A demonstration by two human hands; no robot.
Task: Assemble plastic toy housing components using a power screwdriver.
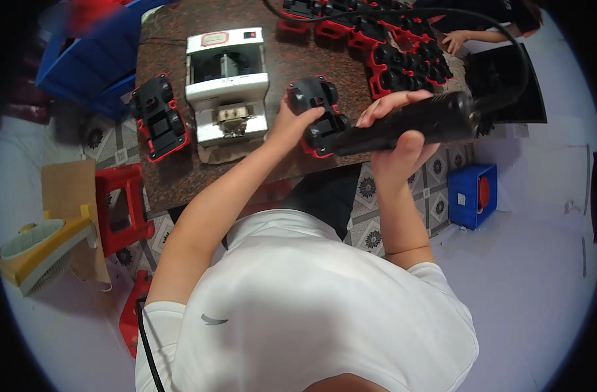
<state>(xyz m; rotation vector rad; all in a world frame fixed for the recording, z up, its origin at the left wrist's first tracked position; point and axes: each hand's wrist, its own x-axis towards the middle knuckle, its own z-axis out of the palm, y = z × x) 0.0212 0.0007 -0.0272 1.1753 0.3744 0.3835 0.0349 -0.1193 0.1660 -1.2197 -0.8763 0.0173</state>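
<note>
At the near edge of the speckled table lies a black-and-red toy car chassis, wheels up. My left hand grips its left side, thumb across the top. My right hand is wrapped round a black electric screwdriver, held almost level. Its front end points left and overlaps the near end of the chassis, so I cannot tell whether the tip touches a screw. Left of my left hand stands a white screw feeder with a metal outlet at its front. A second car chassis lies left of the feeder.
Several more chassis crowd the far right of the table. Another person's hand rests beside them. The black screwdriver cable arches over the right side. Blue crates stand left, a red stool below them.
</note>
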